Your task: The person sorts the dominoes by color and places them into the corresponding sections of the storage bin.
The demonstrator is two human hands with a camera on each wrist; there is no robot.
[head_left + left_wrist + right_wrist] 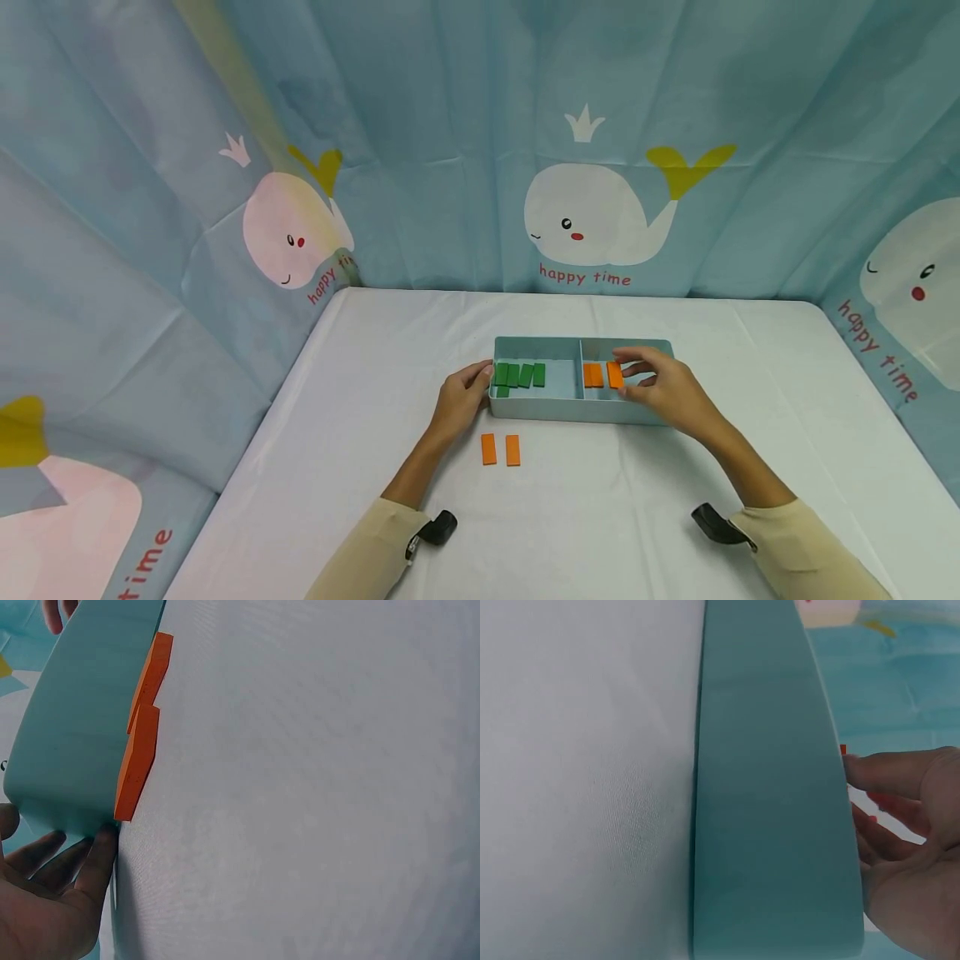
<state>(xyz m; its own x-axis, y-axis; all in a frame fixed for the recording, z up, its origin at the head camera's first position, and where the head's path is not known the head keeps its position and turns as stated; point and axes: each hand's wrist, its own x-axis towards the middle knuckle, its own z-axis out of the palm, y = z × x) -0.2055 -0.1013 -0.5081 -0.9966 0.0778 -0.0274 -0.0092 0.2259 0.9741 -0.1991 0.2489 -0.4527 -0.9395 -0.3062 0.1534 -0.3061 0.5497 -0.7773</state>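
Note:
A light teal tray (540, 410) with two compartments stands mid-table. Several green blocks (521, 375) lie in its left compartment and orange blocks (593, 375) in its right one. My right hand (628, 377) reaches over the right compartment and pinches an orange block (615, 375) between thumb and forefinger. In the right wrist view only a sliver of that block (843, 750) shows past the tray wall (772, 825). My left hand (483, 382) rests against the tray's left end, with its fingers (94, 859) lying straight along the wall (82, 735). Two loose orange blocks (501, 449) lie on the table in front of the tray.
The table (570, 517) is covered with a white cloth, and its rounded far edge meets a blue whale-print curtain (585, 217) on three sides. Black wrist camera mounts (438, 528) sit by both sleeves.

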